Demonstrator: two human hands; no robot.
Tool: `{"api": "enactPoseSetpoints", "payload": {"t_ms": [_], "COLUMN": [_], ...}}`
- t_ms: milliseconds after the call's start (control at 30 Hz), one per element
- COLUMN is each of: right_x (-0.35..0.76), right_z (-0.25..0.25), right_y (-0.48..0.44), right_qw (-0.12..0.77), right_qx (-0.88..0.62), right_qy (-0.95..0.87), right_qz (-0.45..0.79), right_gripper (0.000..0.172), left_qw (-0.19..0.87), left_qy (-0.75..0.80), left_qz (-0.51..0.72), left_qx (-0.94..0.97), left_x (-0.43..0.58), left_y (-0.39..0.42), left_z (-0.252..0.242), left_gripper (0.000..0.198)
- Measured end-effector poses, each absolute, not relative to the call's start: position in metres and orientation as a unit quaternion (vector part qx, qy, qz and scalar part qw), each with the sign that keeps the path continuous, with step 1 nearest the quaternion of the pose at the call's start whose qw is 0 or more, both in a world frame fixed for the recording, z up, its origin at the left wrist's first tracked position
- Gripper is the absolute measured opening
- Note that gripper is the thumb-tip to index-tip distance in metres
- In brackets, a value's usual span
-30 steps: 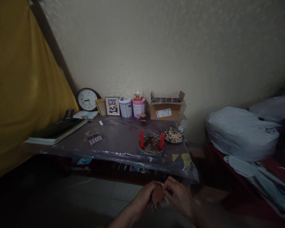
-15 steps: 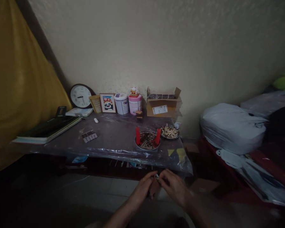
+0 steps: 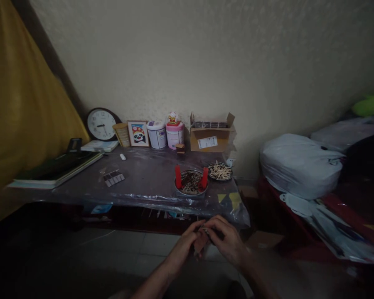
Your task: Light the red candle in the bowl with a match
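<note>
Clock (image 3: 100, 123), tins (image 3: 157, 135), cardboard box (image 3: 212, 138) along the wall

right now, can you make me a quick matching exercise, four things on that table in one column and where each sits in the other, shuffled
Things:
1. wall clock
2. cardboard box
3. dish with two red candles
4. stack of books

Places:
A. front of the table, nearest the two hands
B. left end of the table, beside the yellow curtain
C. against the wall, right of the pink tub
D. leaning on the wall, left of the panda picture

Pairs: 1-D, 2-C, 3-A, 4-B
</note>
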State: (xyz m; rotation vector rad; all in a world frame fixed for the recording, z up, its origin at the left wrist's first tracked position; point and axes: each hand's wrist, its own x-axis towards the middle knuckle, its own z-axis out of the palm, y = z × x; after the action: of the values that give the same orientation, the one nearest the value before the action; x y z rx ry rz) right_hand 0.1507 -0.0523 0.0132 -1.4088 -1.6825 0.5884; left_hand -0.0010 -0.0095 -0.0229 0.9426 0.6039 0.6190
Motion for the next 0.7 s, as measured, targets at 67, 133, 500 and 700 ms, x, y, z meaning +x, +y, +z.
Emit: {"api": "enactPoseSetpoints", "payload": {"t_ms": [67,133,500,700], "right_x": [0.149,0.150,0.156,0.152], "right_z": [0.016,0.016,0.023,0.019], "right_y": [-0.052,-0.052,-0.052,-0.051], "right_qw": [0.444,0.469,0.607,0.624], "right_qx": [-0.568,-0.582,-0.528,-0.510], "right_qy": [-0.648,-0.609,-0.418,-0.408], "right_qz": [0.247,0.265,0.422,0.430], "right_gripper": [0.013,0.013,0.031,0.027], "left_qw": [0.808,0.814,0.858,0.858], "left_qy": [0.262,0.256,0.219,0.200], "left_qz": [0.298,0.305,0.315,0.346], "left_qx": [0.436,0.423,0.342,0.324], "left_x": [-0.001,-0.002,-0.009,-0.013], "left_y": [-0.011,-0.012,-0.010,-0.007], "left_z": [-0.021,-0.020,-0.009,-0.002], "left_gripper": [0.044,0.045,0.067,0.071]}}
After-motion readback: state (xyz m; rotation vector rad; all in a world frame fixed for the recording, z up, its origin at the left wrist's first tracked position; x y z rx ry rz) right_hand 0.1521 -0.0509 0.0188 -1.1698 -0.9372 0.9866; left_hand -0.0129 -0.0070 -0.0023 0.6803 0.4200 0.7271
